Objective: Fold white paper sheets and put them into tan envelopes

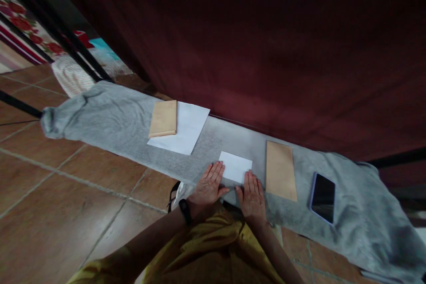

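Observation:
A small white rectangle of paper [237,165], perhaps folded, lies flat on the grey cloth [186,171]. My left hand [210,183] rests at its left edge, fingers stretched out and fingertips on the paper. At the paper's right edge lies my right hand [252,195], also flat with its fingers extended. Neither hand grasps anything. Just right of my right hand is a single brown envelope [280,170]. Farther left, a stack of brown envelopes [163,117] sits partly over larger white sheets of paper [190,129].
A phone [323,198] with a dark screen and pale purple case lies to the right on the cloth. Behind the narrow covered surface hangs a dark red curtain [253,75]. Black metal bars [76,42] stand at the left, above the tiled floor [66,195].

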{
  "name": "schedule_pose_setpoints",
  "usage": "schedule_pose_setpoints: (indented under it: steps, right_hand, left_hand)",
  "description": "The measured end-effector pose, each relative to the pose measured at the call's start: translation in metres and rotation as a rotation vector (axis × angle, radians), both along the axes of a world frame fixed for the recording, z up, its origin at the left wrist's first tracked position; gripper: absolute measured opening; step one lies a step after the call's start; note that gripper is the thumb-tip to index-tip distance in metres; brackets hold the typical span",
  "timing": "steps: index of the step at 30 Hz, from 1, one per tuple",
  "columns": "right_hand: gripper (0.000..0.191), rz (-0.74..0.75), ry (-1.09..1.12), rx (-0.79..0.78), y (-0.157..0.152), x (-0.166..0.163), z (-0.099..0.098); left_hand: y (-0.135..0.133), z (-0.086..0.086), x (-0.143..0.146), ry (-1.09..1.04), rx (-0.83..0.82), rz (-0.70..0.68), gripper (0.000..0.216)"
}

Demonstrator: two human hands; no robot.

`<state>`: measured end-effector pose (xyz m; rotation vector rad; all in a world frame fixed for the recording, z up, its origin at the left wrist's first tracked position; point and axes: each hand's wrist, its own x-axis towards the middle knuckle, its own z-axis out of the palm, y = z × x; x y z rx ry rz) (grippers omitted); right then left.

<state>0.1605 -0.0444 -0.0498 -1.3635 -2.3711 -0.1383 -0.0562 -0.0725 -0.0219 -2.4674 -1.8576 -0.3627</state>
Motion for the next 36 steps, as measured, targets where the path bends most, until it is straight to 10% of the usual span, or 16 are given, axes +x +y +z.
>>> schedule_pose_setpoints:
  steps: [36]
  right_hand:
    - [0.05,0.052,0.067,-0.147,0.038,-0.028,0.013]
  left_hand:
    - [0.056,-0.001,0.007,-0.024,-0.01,-0.149,0.056]
